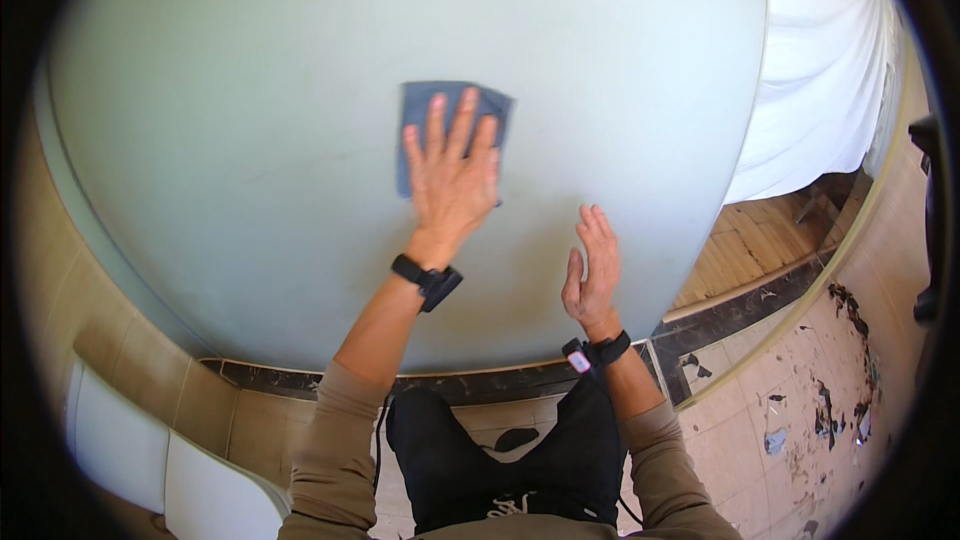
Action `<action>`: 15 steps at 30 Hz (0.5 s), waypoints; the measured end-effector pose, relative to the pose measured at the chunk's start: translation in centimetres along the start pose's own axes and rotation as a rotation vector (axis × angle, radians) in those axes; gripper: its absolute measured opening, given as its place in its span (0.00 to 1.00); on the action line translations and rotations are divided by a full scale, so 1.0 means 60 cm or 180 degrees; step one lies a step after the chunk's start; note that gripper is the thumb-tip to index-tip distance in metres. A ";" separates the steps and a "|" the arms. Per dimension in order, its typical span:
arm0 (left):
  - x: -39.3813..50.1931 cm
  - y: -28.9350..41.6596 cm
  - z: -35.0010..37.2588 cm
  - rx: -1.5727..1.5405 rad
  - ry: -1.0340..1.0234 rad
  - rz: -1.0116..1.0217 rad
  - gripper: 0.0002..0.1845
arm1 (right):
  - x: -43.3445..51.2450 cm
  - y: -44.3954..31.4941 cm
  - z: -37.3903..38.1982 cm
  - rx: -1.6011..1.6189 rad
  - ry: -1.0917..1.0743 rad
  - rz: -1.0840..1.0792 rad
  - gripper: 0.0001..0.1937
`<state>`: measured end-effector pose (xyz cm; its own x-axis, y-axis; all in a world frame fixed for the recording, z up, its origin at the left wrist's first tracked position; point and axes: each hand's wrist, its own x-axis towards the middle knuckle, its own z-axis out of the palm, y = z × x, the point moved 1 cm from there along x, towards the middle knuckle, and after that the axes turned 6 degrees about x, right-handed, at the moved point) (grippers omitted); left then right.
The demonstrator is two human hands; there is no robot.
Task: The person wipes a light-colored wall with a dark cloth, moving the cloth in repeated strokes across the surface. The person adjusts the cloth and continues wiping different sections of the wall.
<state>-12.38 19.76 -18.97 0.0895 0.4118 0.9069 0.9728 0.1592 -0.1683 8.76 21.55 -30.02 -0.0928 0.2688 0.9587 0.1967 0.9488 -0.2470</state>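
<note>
A folded blue-grey cloth lies flat against a large frosted glass panel. My left hand, fingers spread, presses on the cloth and covers its lower middle. To the right and lower, my right hand is raised beside the glass with nothing in it, its thumb apart from the fingers; whether it touches the panel cannot be told. Both wrists wear black straps with small devices. Faint smudges show on the panel left of the cloth.
A dark stone sill runs under the panel. White fabric hangs at the right above a wooden floor. Dark debris is scattered over the tiles at lower right. White panels, perhaps a toilet lid, stand at lower left.
</note>
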 end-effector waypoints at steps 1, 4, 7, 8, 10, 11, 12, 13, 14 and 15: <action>0.014 0.030 0.011 -0.0127 0.0010 0.0107 0.23 | -0.006 -0.004 -0.004 0.0019 -0.0083 0.0152 0.20; -0.003 0.130 0.001 -0.0404 0.0085 0.0773 0.19 | -0.039 -0.044 -0.047 0.0221 -0.0122 0.0090 0.17; -0.083 0.156 0.011 -0.0550 -0.0294 0.0867 0.21 | -0.056 -0.054 -0.056 0.0142 -0.0104 0.0162 0.13; -0.118 0.156 0.014 -0.0537 -0.0365 0.0837 0.20 | -0.064 -0.054 -0.059 0.0170 -0.0128 0.0351 0.13; -0.187 0.130 0.022 -0.0528 -0.0547 0.0716 0.19 | -0.079 -0.043 -0.055 0.0316 -0.0287 0.0925 0.11; -0.221 0.114 0.017 -0.0387 -0.0576 0.0561 0.19 | -0.090 -0.040 -0.054 0.0337 -0.0245 0.1016 0.11; -0.241 0.098 0.015 -0.0218 -0.0546 0.0424 0.18 | -0.103 -0.034 -0.055 0.0410 -0.0231 0.1174 0.10; -0.255 0.076 0.010 -0.0174 -0.0577 0.0287 0.19 | -0.119 -0.031 -0.053 0.0514 -0.0244 0.1411 0.10; -0.262 0.060 0.001 -0.0065 -0.0458 0.0162 0.19 | -0.138 -0.033 -0.052 0.0523 -0.0304 0.1471 0.10; -0.259 0.047 -0.005 0.0067 -0.0473 0.0006 0.19 | -0.161 -0.039 -0.048 0.0565 -0.0373 0.1613 0.09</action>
<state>-10.98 13.56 -33.42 0.0573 0.5403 0.8395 0.9678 0.1763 -0.1795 12.00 16.27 -38.30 -0.1393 0.7064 0.6940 0.0782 0.7065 -0.7034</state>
